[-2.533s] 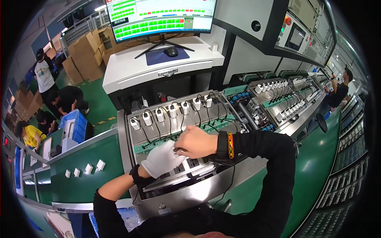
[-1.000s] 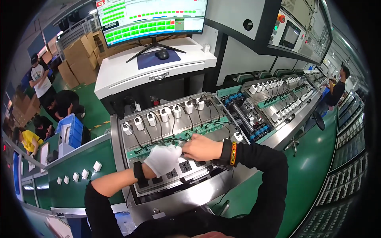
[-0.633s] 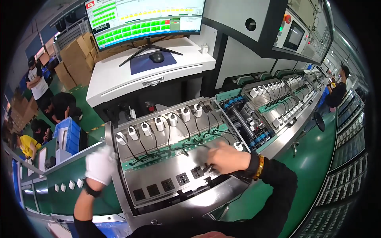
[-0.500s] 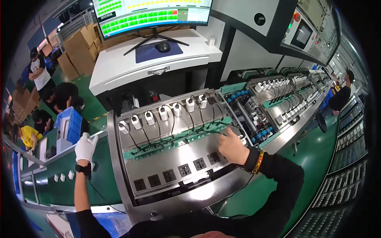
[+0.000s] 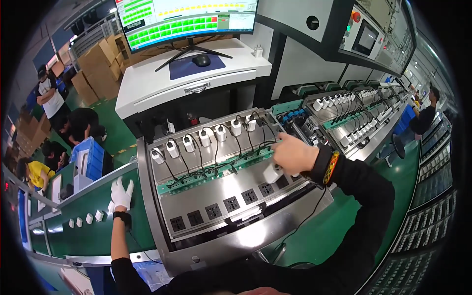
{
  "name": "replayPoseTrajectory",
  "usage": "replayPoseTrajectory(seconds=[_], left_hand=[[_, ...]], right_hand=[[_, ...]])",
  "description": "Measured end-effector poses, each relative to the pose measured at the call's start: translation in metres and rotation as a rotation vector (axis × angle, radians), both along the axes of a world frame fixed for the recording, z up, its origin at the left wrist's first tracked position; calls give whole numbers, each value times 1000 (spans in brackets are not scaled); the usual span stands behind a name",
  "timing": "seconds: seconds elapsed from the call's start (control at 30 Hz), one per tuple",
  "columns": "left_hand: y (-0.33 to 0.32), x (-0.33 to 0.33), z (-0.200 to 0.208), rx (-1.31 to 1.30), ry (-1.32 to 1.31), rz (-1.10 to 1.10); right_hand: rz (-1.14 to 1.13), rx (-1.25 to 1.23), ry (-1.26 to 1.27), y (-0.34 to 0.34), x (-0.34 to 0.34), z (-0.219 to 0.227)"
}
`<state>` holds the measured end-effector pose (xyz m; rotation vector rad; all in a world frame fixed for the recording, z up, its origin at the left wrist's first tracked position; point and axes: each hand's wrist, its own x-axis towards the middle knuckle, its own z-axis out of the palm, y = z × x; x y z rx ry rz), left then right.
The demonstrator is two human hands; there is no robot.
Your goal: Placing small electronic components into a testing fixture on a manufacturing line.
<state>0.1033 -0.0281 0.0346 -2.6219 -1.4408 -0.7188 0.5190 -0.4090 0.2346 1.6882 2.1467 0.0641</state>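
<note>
Checking the head view, I counted seven cabled adapters [image 5: 205, 138] seated along the back of the metal fixture [image 5: 172, 201]; at least five front sockets [image 5: 231, 204] remained unfilled. The gloved left hand [image 5: 121, 194] was spread open beside loose adapters [image 5: 89, 218] on the green counter [image 5: 93, 241]. The right hand's [image 5: 295, 153] fingers curled above another white adapter [image 5: 272, 173]; whether they gripped it, I could not tell.
</note>
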Motion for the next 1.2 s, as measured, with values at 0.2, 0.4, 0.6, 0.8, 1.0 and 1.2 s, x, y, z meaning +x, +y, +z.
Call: replayPoseTrajectory(seconds=[0.2, 0.4, 0.6, 0.8, 1.0, 1.2], left_hand=[[-131, 169, 138, -270, -350, -735], [-222, 209, 144, -68, 34, -1047], [-205, 145, 157, -35, 283, -1105], [-65, 101, 91, -24, 65, -180], [4, 19, -30, -203, 225, 74], [0, 11, -35, -273, 256, 82]], right_hand=[[-142, 434, 665, 30, -33, -30], [-108, 448, 743, 32, -68, -46], [10, 92, 242, -32, -44, -51], [-183, 84, -496, -71, 4, -70], [9, 489, -387, -61, 36, -96], [-57, 4, -568, -57, 44, -75]])
